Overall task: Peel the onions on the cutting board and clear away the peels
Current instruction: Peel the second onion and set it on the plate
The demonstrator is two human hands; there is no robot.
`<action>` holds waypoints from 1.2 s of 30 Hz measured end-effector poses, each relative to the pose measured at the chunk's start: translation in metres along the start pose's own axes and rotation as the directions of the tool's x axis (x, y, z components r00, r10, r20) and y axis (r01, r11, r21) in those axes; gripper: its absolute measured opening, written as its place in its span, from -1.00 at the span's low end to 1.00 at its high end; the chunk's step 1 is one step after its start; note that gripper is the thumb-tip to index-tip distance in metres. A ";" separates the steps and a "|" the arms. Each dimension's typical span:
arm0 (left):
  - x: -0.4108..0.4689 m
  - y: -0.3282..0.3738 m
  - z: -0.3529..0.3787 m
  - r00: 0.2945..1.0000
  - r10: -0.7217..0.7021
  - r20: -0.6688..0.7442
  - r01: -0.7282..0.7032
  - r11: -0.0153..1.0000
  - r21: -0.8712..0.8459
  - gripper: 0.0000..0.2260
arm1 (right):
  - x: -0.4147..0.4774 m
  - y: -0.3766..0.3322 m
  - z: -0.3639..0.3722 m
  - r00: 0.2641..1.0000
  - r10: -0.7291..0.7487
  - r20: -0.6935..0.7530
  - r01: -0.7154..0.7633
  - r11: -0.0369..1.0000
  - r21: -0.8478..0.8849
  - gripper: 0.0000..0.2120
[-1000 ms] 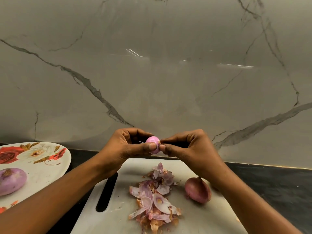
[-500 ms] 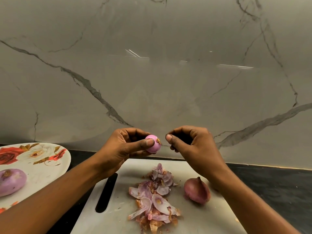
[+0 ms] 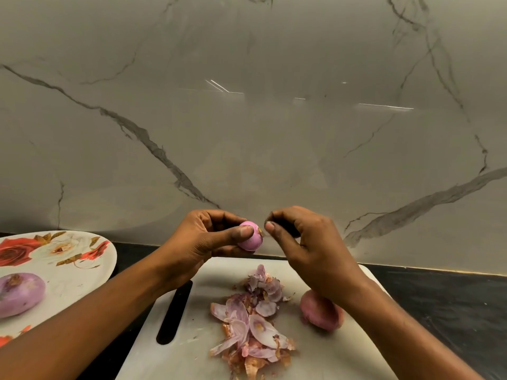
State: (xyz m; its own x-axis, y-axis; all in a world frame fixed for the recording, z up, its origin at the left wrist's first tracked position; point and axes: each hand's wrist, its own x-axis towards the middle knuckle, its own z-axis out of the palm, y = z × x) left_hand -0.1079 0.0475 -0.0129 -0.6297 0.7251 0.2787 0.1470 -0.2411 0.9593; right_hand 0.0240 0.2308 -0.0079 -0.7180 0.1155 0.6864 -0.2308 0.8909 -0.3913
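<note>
My left hand [image 3: 203, 242] grips a small pink peeled onion [image 3: 251, 238] between thumb and fingers, raised above the far edge of the white cutting board [image 3: 315, 360]. My right hand [image 3: 310, 250] hovers just right of it, thumb and forefinger pinched together close to the onion's brownish root end; I see nothing clear between them. A heap of purple and brown peels [image 3: 252, 325] lies in the middle of the board. An unpeeled reddish onion [image 3: 321, 314] rests on the board, partly hidden under my right wrist.
A flowered plate [image 3: 68, 270] at the left carries a larger peeled purple onion [image 3: 19, 294]. The board lies on a black counter [image 3: 444, 303] against a marble wall [image 3: 247, 133]. A dark handle slot [image 3: 174, 314] is cut into the board's left side.
My right hand pulled away from the onion's end, then came back close to it. The left hand turned the onion slightly and kept holding it.
</note>
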 end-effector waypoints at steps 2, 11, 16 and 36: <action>0.000 0.002 -0.002 1.000 -0.002 -0.010 0.002 1.000 -0.029 -0.68 | 0.002 0.002 -0.004 0.997 0.064 -0.036 -0.063 0.998 0.026 -0.94; 0.000 -0.001 -0.001 1.000 0.012 -0.008 -0.012 1.000 -0.021 -0.69 | -0.001 -0.003 -0.008 0.980 0.178 0.090 -0.197 0.942 0.273 -0.86; 0.002 -0.002 -0.003 1.000 0.014 0.006 -0.014 0.999 -0.036 -0.67 | -0.001 -0.001 -0.002 0.986 0.133 0.098 -0.153 0.960 0.233 -0.92; -0.071 0.041 -0.034 0.979 0.131 -0.154 -0.084 0.956 0.280 -0.65 | -0.005 -0.007 -0.011 0.975 0.031 0.222 -0.091 0.959 0.267 -0.78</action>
State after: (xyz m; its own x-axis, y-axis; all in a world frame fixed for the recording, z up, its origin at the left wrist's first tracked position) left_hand -0.0831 -0.0358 0.0050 -0.7150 0.5790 0.3918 0.4069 -0.1111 0.9067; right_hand 0.0364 0.2290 -0.0019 -0.8526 0.0423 0.5209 -0.3316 0.7266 -0.6018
